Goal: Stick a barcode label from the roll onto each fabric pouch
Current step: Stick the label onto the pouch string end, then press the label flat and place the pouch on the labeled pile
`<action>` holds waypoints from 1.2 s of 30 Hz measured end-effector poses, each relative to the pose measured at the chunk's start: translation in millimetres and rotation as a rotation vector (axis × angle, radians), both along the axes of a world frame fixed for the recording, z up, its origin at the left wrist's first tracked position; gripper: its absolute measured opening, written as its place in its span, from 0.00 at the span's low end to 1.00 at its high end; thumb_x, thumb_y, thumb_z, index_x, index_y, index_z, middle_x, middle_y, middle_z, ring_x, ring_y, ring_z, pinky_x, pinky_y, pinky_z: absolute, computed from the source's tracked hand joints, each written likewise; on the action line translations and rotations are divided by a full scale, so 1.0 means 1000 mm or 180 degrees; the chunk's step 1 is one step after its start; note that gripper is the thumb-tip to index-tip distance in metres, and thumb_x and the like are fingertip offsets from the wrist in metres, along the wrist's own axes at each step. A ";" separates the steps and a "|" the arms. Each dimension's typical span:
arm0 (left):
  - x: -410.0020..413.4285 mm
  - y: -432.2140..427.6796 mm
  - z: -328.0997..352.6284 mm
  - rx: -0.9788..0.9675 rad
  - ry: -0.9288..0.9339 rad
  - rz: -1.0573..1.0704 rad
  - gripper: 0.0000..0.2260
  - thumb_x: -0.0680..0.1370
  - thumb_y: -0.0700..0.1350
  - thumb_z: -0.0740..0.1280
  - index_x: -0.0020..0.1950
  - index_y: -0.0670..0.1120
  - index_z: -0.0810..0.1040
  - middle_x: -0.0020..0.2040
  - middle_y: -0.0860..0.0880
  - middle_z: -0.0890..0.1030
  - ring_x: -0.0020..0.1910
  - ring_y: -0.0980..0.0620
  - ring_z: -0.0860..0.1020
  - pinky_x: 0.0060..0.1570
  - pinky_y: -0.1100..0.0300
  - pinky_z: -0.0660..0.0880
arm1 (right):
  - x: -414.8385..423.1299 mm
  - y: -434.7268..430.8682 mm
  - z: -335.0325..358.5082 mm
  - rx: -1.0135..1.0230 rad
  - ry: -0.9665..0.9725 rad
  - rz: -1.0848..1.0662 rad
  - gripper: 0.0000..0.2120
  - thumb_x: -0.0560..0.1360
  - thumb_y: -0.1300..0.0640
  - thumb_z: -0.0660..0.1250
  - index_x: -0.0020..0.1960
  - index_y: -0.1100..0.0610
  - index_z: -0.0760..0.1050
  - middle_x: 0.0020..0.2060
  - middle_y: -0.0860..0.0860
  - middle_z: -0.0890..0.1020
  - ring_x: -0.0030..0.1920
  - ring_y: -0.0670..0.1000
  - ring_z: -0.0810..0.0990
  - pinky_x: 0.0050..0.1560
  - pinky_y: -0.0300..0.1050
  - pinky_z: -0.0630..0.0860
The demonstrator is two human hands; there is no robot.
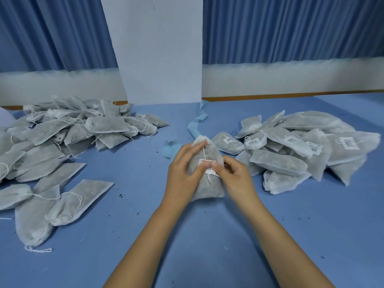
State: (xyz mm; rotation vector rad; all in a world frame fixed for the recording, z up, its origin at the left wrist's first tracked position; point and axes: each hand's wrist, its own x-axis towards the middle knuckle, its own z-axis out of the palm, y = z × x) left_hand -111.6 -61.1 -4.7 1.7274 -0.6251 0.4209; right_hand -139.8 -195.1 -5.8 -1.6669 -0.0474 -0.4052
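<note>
1. near, loose unlabelled pouches [35, 217] lie on the blue table [187, 246] at my left.
2. my left hand [185, 169] rests on the left side of the pouch [209, 190], fingers fairly straight along it, thumb on the barcode label [207, 165].
3. my right hand [235, 176] has its fingers curled, one tip on the label's right edge. pinching or just pressing, cannot tell, blurred.
4. the pouch lies at table centre, neck pointing far. the label sits mid-pouch over the drawstring, looks nearly stuck down.
5. progress: the labelled pile [301, 146] at right is done, the unlabelled pile [62, 140] at left is about as big, so roughly half is left.
6. the blue backing strip [195, 125] trails off far of the pouch. the roll itself i can't make out.
7. writing: bars show on the labels, but the text is too small to read. no brands.
8. far: white wall [162, 48], blue curtains [291, 28].
</note>
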 end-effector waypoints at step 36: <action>0.094 0.063 -0.013 0.0882 0.0894 0.2175 0.18 0.82 0.43 0.60 0.73 0.44 0.68 0.69 0.42 0.70 0.69 0.44 0.67 0.63 0.52 0.67 | 0.067 0.029 0.005 -0.1067 -0.0575 -0.0343 0.03 0.76 0.63 0.67 0.46 0.59 0.80 0.45 0.50 0.83 0.46 0.45 0.77 0.52 0.34 0.68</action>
